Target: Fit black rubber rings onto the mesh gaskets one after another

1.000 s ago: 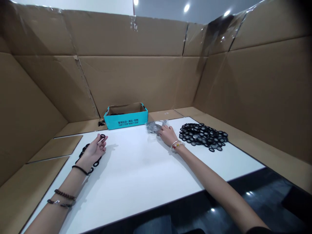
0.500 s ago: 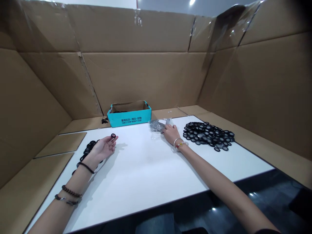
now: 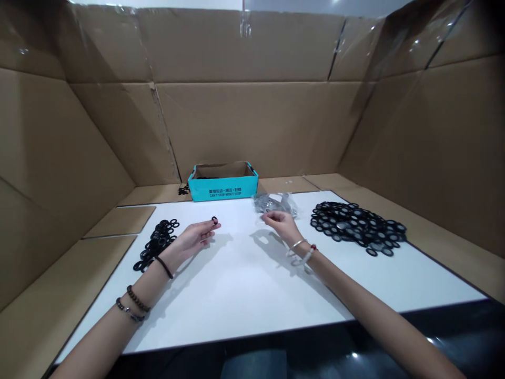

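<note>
My left hand (image 3: 195, 238) hovers over the white table (image 3: 244, 284) and pinches a small black ring (image 3: 214, 220) at its fingertips. A pile of black rings (image 3: 157, 243) lies just left of it. My right hand (image 3: 282, 223) is raised a little above the table with fingers pinched together; what they hold is too small to make out. Right behind it lies a clear plastic bag of small grey parts (image 3: 274, 202). A wide heap of black rings with mesh centres (image 3: 357, 226) spreads to the right of that hand.
A teal cardboard box (image 3: 223, 184) stands at the table's far edge, with a few black rings (image 3: 183, 190) beside it. Tall cardboard walls (image 3: 252, 116) enclose the table on three sides. Flat cardboard sheets (image 3: 118, 221) lie to the left.
My left hand has moved right, away from the ring pile, still pinching a ring. My right hand has lifted off the plastic bag and drawn back toward the middle.
</note>
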### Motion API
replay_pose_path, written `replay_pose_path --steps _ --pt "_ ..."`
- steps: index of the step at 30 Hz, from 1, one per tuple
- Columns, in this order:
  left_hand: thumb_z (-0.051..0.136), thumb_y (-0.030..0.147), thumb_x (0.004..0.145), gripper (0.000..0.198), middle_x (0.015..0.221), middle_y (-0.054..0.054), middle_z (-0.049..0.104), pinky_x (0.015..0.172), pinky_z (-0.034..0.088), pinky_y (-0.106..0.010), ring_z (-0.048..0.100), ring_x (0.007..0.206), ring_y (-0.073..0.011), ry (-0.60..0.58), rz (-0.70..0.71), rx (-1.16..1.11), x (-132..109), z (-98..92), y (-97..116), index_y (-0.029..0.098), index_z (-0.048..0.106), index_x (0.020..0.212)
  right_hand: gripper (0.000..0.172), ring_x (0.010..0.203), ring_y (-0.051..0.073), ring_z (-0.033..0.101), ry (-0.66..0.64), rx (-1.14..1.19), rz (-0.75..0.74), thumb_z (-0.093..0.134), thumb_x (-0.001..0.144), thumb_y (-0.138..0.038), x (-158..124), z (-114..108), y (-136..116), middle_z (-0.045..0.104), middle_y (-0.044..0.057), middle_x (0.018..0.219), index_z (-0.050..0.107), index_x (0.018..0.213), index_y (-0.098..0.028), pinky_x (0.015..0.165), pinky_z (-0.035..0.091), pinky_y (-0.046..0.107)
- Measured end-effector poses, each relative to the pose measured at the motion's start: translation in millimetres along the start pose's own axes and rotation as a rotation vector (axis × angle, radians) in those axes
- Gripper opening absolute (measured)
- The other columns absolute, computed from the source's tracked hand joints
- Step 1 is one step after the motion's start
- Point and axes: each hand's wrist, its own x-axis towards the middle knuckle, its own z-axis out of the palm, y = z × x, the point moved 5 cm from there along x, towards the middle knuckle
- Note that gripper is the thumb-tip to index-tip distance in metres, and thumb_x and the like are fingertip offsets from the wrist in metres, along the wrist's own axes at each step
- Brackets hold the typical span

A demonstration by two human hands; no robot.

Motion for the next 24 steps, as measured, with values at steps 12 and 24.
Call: replay_pose_path --steps 12,24 --pt "0.065 0.044 0.068 0.034 0.084 -0.012 0.069 0.045 0.044 -0.023 0.057 0.055 -0.0129 -0.202 0.2 0.398 -23 48.9 -16 0.013 0.061 0.081 0.029 0.06 0.012 0.057 -0.361 0.699 0.263 0.077 0.053 -0.039 -37 35 -44 0.065 0.001 0.065 0.065 0.066 -0.016 0.061 0.044 0.027" --pt "0.06 0.04 0.073 0.028 0.068 -0.007 0.065 0.047 0.051 -0.026 0.063 0.058 -0.0174 -0.204 0.3 0.548 -28 53.2 -19 0.014 0.061 0.08 0.04 0.056 0.012 0.057 -0.386 0.648 0.294 0.077 0.052 -0.039 -46 47 -43 0.065 0.002 0.062 0.063 0.079 -0.013 0.052 0.041 0.024"
